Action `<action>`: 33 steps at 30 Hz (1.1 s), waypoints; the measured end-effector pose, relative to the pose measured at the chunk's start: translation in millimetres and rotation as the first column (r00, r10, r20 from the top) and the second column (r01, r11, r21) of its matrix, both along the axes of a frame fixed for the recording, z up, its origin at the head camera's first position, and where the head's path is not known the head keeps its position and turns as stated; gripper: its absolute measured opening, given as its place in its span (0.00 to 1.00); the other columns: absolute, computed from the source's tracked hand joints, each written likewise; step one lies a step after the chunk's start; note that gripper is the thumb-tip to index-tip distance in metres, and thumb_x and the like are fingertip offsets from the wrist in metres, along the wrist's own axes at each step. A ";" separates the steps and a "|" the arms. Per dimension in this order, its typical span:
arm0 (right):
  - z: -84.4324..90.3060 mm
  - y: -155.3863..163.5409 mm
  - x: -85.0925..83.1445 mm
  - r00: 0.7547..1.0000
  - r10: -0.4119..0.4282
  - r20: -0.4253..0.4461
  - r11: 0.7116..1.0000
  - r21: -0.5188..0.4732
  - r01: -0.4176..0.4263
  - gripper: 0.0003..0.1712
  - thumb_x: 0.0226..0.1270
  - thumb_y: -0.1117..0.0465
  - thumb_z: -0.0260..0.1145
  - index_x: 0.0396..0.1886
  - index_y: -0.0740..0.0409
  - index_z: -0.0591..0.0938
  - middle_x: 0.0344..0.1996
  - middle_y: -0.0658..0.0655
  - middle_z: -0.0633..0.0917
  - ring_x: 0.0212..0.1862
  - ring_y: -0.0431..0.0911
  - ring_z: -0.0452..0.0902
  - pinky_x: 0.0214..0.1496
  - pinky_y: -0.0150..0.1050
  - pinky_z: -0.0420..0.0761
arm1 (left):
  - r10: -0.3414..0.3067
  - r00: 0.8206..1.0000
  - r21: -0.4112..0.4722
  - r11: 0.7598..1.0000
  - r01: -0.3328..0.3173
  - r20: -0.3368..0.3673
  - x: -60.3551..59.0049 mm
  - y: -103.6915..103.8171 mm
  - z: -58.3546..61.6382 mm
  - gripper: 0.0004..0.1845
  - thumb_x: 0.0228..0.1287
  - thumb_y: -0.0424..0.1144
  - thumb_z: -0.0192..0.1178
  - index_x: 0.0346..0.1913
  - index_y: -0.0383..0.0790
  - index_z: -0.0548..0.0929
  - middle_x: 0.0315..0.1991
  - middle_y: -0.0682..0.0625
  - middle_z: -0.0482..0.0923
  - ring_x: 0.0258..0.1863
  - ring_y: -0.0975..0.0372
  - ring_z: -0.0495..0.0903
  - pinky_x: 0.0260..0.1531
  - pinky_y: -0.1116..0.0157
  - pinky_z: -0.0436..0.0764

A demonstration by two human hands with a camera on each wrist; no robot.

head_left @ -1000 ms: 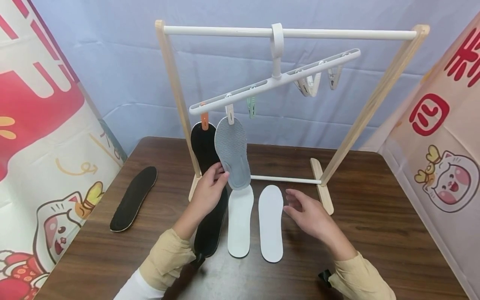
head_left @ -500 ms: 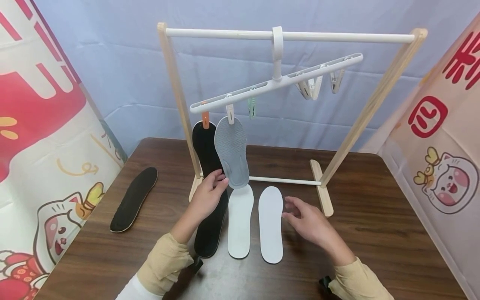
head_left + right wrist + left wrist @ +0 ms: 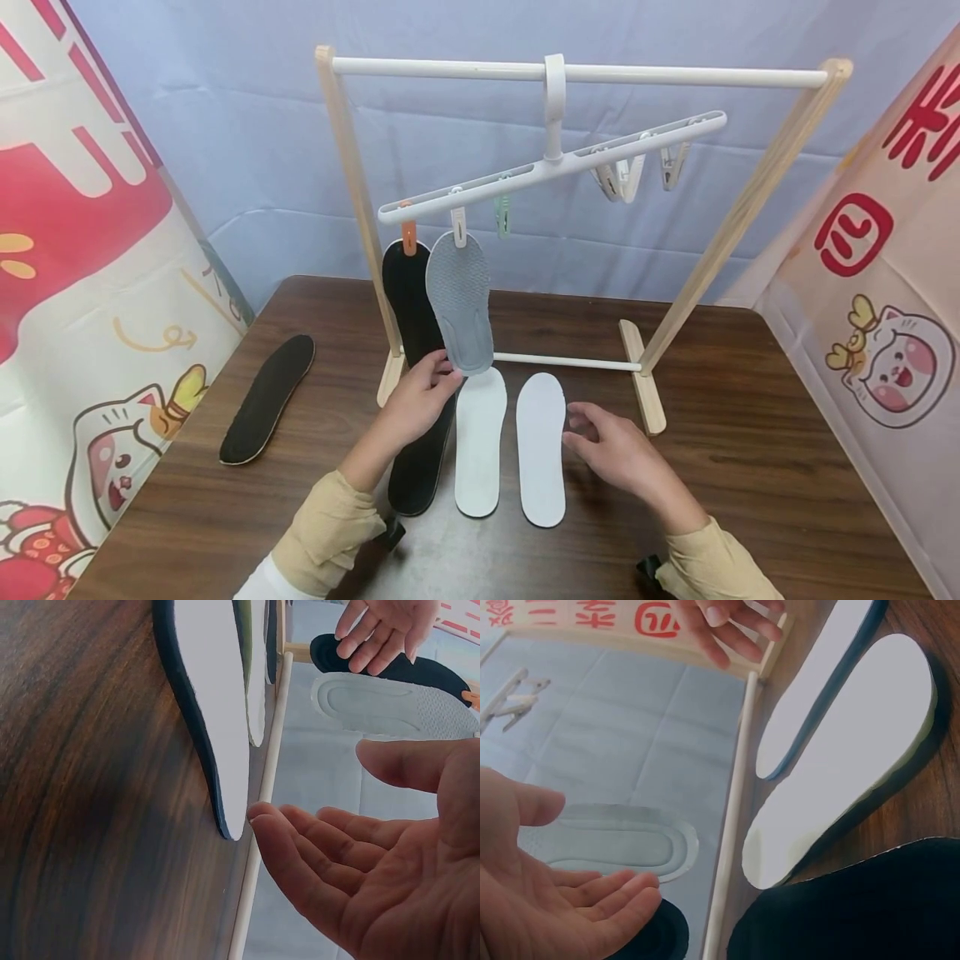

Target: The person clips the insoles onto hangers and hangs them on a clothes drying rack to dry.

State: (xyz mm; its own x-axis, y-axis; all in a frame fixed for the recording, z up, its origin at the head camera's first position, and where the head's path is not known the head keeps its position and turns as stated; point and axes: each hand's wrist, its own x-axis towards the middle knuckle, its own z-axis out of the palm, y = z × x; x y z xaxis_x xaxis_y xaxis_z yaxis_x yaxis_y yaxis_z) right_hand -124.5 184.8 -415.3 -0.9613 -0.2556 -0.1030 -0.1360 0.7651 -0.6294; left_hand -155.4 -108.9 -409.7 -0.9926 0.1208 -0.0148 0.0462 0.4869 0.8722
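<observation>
Grey and ribbed, an insole hangs by a clip from the tilted white hanger on a wooden rack. The left hand, fingers relaxed, touches its lower left edge. The right hand hovers released just right of the right white insole. Beside that lie another white insole and a black insole; a second black insole lies far left.

Rack stands far on tabletop; two insoles hang from its hanger. Three insoles lie near; one insole left.
</observation>
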 end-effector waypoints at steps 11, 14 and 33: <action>0.6 -0.4 2.7 1.000 0.004 0.008 0.999 0.047 -0.004 0.25 0.71 0.55 0.66 0.62 0.63 0.78 0.47 0.56 0.87 0.51 0.52 0.84 0.51 0.52 0.80 | -0.046 0.999 -0.008 0.999 0.046 0.007 2.7 3.4 -0.7 0.31 0.77 0.45 0.54 0.74 0.31 0.64 0.65 0.38 0.74 0.62 0.47 0.77 0.61 0.48 0.75; -0.2 0.0 3.1 1.000 0.003 0.016 0.998 0.058 -0.004 0.25 0.71 0.55 0.66 0.62 0.63 0.78 0.46 0.56 0.87 0.51 0.52 0.83 0.51 0.52 0.80 | -0.049 0.999 -0.008 0.999 0.050 0.012 3.7 4.1 -0.2 0.31 0.76 0.45 0.54 0.75 0.32 0.64 0.66 0.38 0.73 0.62 0.48 0.77 0.61 0.48 0.75; -6.6 -1.5 2.6 0.996 -0.004 0.091 0.996 0.088 -0.004 0.25 0.70 0.54 0.67 0.61 0.63 0.78 0.37 0.49 0.85 0.35 0.41 0.76 0.39 0.41 0.75 | -0.086 0.996 -0.028 0.996 0.086 -0.014 3.2 9.7 -2.1 0.30 0.76 0.44 0.56 0.73 0.33 0.67 0.66 0.37 0.73 0.61 0.48 0.79 0.59 0.48 0.77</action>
State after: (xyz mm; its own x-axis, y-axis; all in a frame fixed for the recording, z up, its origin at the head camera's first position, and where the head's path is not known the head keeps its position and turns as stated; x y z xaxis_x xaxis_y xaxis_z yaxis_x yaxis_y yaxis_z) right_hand -121.9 183.3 -421.9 -0.9468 -0.2420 -0.2119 -0.0816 0.8179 -0.5695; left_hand -152.2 -99.2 -411.8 -0.9787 0.2052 -0.0046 0.1018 0.5045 0.8574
